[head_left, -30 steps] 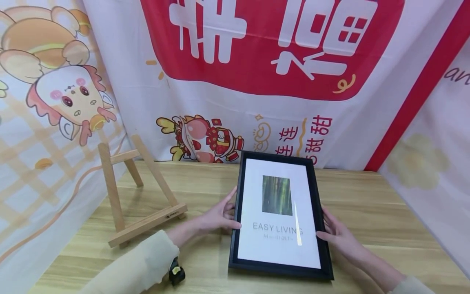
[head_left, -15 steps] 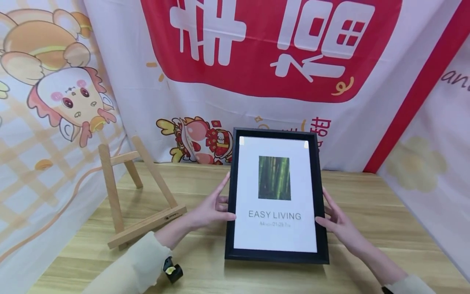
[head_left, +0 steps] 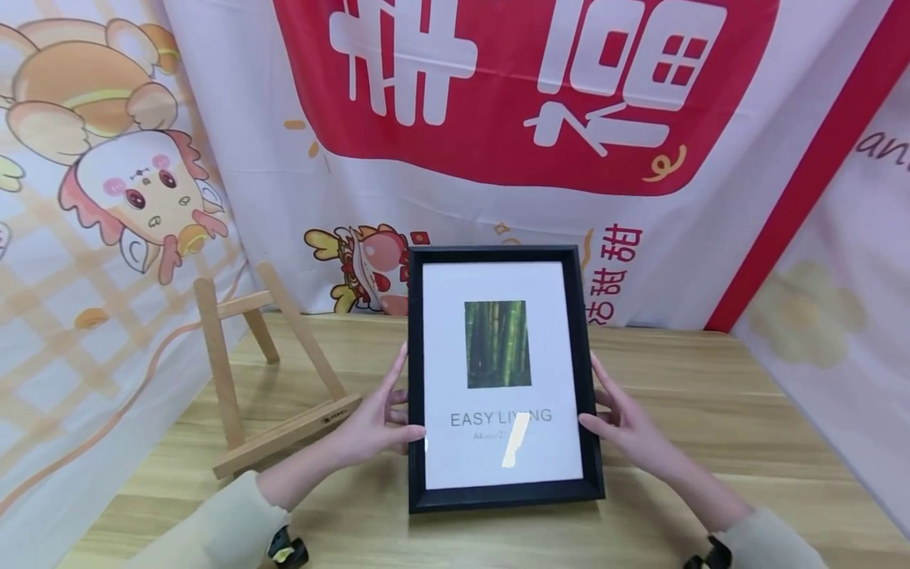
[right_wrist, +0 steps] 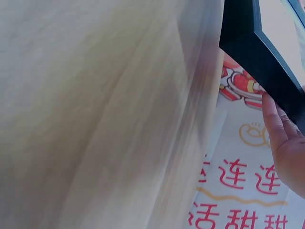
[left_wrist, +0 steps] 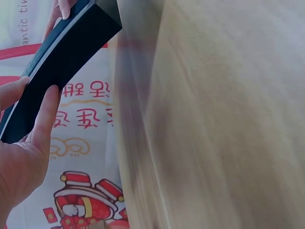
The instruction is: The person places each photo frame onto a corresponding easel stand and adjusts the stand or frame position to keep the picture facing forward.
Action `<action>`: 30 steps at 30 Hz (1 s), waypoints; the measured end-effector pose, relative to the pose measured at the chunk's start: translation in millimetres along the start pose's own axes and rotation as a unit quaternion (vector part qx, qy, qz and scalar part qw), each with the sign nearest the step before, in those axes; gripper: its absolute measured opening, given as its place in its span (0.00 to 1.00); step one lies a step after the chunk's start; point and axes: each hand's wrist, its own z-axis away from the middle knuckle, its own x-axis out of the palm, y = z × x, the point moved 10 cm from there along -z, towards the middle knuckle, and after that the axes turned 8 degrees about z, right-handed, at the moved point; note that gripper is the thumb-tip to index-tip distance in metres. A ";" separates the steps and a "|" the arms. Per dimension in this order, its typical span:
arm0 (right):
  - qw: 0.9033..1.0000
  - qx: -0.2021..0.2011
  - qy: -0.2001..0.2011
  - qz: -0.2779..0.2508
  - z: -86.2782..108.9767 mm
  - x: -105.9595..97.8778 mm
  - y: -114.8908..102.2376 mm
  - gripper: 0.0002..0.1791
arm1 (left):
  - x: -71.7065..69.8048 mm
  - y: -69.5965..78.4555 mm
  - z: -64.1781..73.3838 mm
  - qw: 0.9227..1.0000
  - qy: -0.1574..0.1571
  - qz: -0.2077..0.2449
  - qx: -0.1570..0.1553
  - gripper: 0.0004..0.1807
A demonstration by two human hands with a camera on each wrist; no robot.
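Note:
A black picture frame (head_left: 498,462) is held up over the wooden table, with its face toward the head camera. Behind its glass are a green bamboo picture and the words EASY LIVING. My left hand (head_left: 377,427) grips its left side, thumb on the front border and fingers along the outer edge. Opposite it, my right hand (head_left: 626,423) holds the right side the same way. From the left wrist, the frame's thick dark side (left_wrist: 71,52) shows between thumb and fingers. In the right wrist view, fingers (right_wrist: 272,117) reach the frame's underside, clear of the tabletop.
On the left of the wooden table (head_left: 711,411) stands a wooden tabletop easel (head_left: 287,436) with a lower ledge. A printed white and red cloth (head_left: 455,190) hangs behind the table, and more printed cloth (head_left: 43,379) closes off the left side.
Both hands have raised the picture frame's lower edge, tilting it more upright, then carried it left toward the easel. The easel stays where it was.

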 end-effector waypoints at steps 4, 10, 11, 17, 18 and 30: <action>1.000 -0.029 -0.002 -0.001 -11.2 9.2 -9.1 0.47 | -12.7 4.4 11.6 0.999 0.022 -0.027 0.015 0.63; 0.999 -0.038 -0.019 -0.018 -30.1 26.9 -20.8 0.49 | -34.8 12.0 28.9 0.997 0.060 -0.050 0.024 0.62; 0.999 -0.038 -0.021 -0.016 -34.2 29.8 -23.0 0.49 | -38.4 14.1 31.9 0.996 0.066 -0.052 0.030 0.62; 0.997 -0.070 -0.016 0.002 -60.2 46.2 -41.3 0.49 | -61.0 32.3 53.3 0.982 0.117 -0.127 0.081 0.61; 0.997 -0.077 -0.015 0.001 -64.1 49.7 -43.7 0.50 | -64.6 35.7 57.2 0.978 0.125 -0.143 0.089 0.61; 0.994 -0.110 -0.007 -0.004 -101.5 87.8 -65.4 0.48 | -97.7 55.9 97.6 0.950 0.194 -0.220 0.109 0.61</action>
